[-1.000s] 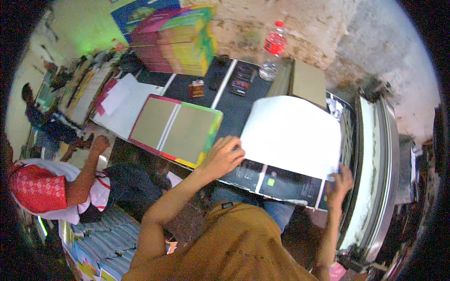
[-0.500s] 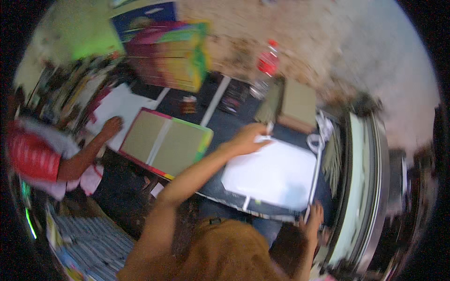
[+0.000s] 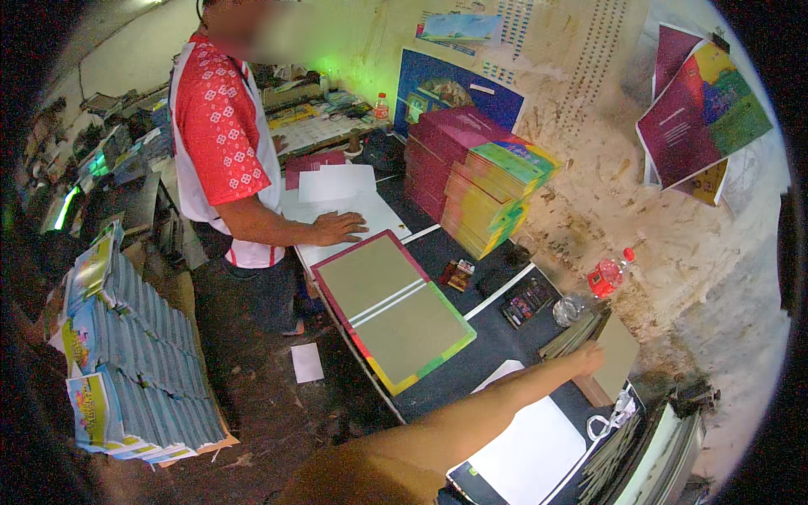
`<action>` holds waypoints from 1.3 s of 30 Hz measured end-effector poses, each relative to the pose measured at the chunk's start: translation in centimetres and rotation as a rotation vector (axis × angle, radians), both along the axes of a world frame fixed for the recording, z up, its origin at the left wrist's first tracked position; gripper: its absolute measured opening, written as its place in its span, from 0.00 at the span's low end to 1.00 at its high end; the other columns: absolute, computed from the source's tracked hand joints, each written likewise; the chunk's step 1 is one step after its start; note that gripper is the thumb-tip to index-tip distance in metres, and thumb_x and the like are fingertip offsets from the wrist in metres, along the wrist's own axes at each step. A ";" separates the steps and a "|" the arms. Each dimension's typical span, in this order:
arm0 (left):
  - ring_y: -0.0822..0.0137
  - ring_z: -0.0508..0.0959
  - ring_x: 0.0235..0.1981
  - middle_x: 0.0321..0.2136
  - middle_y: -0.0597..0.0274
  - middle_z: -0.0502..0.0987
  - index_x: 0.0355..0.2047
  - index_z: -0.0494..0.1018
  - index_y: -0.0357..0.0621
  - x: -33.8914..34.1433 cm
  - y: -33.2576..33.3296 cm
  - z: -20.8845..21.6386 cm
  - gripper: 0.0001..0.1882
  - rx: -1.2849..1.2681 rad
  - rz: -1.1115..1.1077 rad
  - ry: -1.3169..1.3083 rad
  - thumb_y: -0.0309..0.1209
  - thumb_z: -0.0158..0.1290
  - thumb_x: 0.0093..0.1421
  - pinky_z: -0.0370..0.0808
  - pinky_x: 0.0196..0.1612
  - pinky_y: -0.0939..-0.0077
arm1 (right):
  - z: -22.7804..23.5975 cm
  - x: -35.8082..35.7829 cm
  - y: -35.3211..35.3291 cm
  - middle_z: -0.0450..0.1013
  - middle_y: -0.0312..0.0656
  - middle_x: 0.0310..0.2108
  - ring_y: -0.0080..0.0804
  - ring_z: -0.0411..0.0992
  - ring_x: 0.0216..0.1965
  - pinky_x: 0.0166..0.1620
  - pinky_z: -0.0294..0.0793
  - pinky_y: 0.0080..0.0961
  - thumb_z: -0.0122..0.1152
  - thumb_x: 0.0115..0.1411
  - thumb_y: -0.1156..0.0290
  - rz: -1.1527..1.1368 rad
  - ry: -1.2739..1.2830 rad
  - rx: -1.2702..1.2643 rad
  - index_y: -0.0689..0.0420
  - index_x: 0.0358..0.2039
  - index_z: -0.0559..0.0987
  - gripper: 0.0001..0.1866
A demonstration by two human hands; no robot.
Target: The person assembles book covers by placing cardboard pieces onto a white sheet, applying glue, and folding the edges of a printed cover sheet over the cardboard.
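My left hand [image 3: 589,360] reaches across to the stack of grey-brown boards [image 3: 617,345] by the wall and touches its near left edge. Its fingers are hidden, so whether it grips a board cannot be told. Beneath my outstretched forearm lies a white sheet [image 3: 530,450] on the dark table. Left of it rests an opened-out book cover [image 3: 396,303], with two grey boards on it, a white-striped gap between them and a coloured border. Loose thin grey boards [image 3: 574,337] lean beside the stack. My right hand is out of view.
A co-worker's hand [image 3: 339,227] rests on white paper at the far left. Printed covers [image 3: 471,172] are piled high near the wall. A plastic bottle [image 3: 608,276], a dark box [image 3: 528,303] and a white tape roll [image 3: 599,427] lie around. Bundled booklets [image 3: 143,362] stand on the floor.
The view has swung left and up. My left hand has left the white sheet's far edge for the board stack. My right hand has gone out of view.
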State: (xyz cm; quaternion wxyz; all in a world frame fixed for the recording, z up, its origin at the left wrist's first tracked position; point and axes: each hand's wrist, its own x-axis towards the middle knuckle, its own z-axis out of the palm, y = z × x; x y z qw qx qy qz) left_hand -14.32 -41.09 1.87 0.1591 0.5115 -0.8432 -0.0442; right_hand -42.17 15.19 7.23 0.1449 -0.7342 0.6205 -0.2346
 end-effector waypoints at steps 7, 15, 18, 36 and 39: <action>0.54 0.80 0.43 0.36 0.59 0.81 0.26 0.82 0.51 4.2 5.8 10.4 0.08 -0.362 -0.085 0.079 0.38 0.59 0.51 0.76 0.46 0.56 | 2.7 3.0 -10.4 0.75 0.58 0.49 0.50 0.72 0.53 0.56 0.73 0.42 0.69 0.59 0.72 0.116 0.011 -0.261 0.66 0.49 0.77 0.19; 0.52 0.80 0.27 0.21 0.54 0.77 0.20 0.80 0.44 7.7 30.3 20.1 0.11 -0.209 -0.578 0.789 0.38 0.63 0.52 0.74 0.31 0.56 | 7.2 4.1 -13.4 0.77 0.54 0.40 0.39 0.76 0.42 0.45 0.81 0.32 0.72 0.58 0.78 0.099 -0.388 -0.075 0.67 0.43 0.77 0.14; 0.58 0.80 0.27 0.24 0.57 0.78 0.30 0.82 0.40 9.9 34.9 18.3 0.04 -0.116 -0.436 1.080 0.28 0.61 0.56 0.76 0.32 0.64 | 1.5 1.6 -12.1 0.77 0.52 0.36 0.35 0.76 0.38 0.43 0.82 0.30 0.73 0.59 0.78 0.093 -0.469 -0.009 0.65 0.40 0.77 0.13; 0.75 0.75 0.20 0.21 0.64 0.77 0.33 0.78 0.36 20.3 57.7 -2.1 0.17 0.302 0.931 1.352 0.37 0.49 0.74 0.72 0.26 0.75 | 3.2 4.7 -13.8 0.74 0.52 0.48 0.36 0.74 0.43 0.41 0.77 0.31 0.69 0.64 0.65 -0.211 -0.605 0.271 0.63 0.56 0.74 0.24; 0.75 0.74 0.21 0.20 0.65 0.76 0.29 0.77 0.37 21.3 59.7 -0.4 0.20 0.455 1.032 1.227 0.39 0.49 0.74 0.71 0.26 0.76 | 3.6 5.2 -14.0 0.74 0.53 0.52 0.37 0.73 0.44 0.41 0.76 0.31 0.67 0.65 0.64 -0.281 -0.655 0.247 0.62 0.60 0.74 0.26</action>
